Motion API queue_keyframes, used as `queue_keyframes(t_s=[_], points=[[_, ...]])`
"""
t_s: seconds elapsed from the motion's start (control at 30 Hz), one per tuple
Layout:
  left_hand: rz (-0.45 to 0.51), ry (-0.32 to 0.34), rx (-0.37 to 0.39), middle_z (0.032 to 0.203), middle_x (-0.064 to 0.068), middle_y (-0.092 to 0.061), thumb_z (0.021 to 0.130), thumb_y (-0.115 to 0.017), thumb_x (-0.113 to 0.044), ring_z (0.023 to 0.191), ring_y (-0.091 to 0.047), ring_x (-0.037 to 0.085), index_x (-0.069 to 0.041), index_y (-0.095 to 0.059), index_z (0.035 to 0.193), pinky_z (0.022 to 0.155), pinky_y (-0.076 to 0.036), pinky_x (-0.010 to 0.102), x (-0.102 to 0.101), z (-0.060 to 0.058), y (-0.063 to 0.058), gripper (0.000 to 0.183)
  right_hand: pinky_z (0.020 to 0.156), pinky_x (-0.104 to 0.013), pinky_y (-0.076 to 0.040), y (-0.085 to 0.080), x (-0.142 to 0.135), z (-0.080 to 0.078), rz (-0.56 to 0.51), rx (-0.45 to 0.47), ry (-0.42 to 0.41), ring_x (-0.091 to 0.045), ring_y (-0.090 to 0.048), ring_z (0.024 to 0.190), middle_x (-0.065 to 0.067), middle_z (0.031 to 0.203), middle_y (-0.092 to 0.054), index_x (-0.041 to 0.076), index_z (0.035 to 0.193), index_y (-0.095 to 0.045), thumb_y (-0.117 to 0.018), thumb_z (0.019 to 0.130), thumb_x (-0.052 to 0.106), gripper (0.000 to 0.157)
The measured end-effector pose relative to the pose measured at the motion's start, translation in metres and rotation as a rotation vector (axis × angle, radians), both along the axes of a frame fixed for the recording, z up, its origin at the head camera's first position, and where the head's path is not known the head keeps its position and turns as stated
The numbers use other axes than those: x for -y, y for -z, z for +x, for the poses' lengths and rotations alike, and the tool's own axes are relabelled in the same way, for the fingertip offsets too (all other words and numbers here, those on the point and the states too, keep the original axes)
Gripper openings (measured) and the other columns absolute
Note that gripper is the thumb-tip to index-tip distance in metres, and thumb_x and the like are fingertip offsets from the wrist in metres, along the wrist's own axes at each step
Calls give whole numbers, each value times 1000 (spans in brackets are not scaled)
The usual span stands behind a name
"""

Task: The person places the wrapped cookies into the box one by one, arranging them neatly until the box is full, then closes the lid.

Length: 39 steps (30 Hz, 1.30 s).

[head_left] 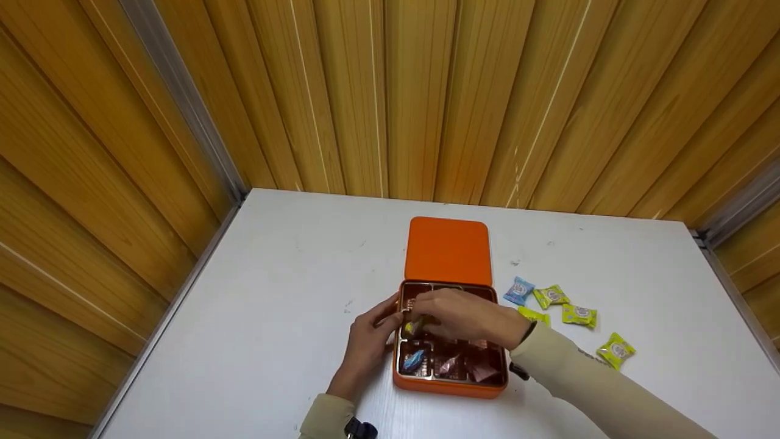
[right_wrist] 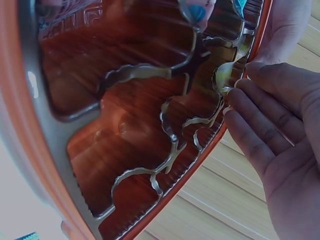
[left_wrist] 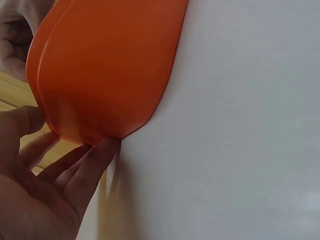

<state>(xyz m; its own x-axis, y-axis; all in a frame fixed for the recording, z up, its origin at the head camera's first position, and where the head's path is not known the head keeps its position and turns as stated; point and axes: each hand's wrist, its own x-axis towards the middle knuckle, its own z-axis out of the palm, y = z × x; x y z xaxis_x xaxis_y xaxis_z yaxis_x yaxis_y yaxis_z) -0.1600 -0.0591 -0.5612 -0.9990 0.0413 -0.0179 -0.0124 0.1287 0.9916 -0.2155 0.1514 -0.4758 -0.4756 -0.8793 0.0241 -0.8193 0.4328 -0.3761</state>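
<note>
An orange hinged box (head_left: 451, 386) stands on the white table with its lid (head_left: 448, 250) laid back and a brown divided tray inside. My left hand (head_left: 368, 338) holds the box's left side, thumb at the rim and fingers against the outer wall (left_wrist: 110, 75). Reaching over the tray, my right hand (head_left: 460, 312) pinches a yellow-green wrapped candy (right_wrist: 225, 76) at a left-side compartment. Thumb and fingertips meet around it, partly hiding it. In the front row lie a blue-wrapped candy (head_left: 414, 360) and pink-wrapped candies (head_left: 450, 366).
Right of the box lie a blue candy (head_left: 519, 291) and several yellow-green candies (head_left: 579, 315), one partly behind the right wrist. Wood-patterned panels (head_left: 414, 97) rise behind the white table (head_left: 292, 274) and along its sides.
</note>
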Motion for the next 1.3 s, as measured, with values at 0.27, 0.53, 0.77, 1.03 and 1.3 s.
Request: queue_keyframes(t_s=[0.27,0.53,0.77,1.03,1.3], points=[[46,-6,16,141,15,-67,106,-67,-23,121,-67,28,-14,-62,152,84,-62,38,1,1,0,47,92,-34,-59,-1,-7,-2,-41,1,9,-13,-68,95,0,105,-73,8,112,-77,-77,98,9,14],[79,10,15,143,20,-64,106,-67,-21,123,-66,33,-10,-58,154,81,-63,43,2,2,0,49,90,-35,-60,-4,-23,3,-103,16,50,-15,-69,97,-3,107,-73,8,114,-77,-77,98,8,16],[46,40,1,144,21,-62,108,-65,-20,124,-66,35,-17,-56,157,81,-64,43,4,2,2,50,83,-38,-62,-3,-50,9,-226,29,100,-18,-71,96,-5,110,-73,5,116,-76,-77,97,2,20],[70,91,-4,147,24,-58,109,-64,-21,128,-63,40,-22,-53,159,83,-63,46,9,0,4,52,78,-38,-62,1,-94,22,-373,-76,147,-20,-73,91,-1,105,-75,9,111,-75,-79,93,-3,22],[100,136,-8,152,25,-54,107,-67,-21,128,-62,45,-16,-54,158,79,-64,48,16,1,3,52,85,-27,-60,-1,-139,33,-459,-125,370,-17,-75,95,5,109,-76,15,113,-76,-83,87,-7,35]])
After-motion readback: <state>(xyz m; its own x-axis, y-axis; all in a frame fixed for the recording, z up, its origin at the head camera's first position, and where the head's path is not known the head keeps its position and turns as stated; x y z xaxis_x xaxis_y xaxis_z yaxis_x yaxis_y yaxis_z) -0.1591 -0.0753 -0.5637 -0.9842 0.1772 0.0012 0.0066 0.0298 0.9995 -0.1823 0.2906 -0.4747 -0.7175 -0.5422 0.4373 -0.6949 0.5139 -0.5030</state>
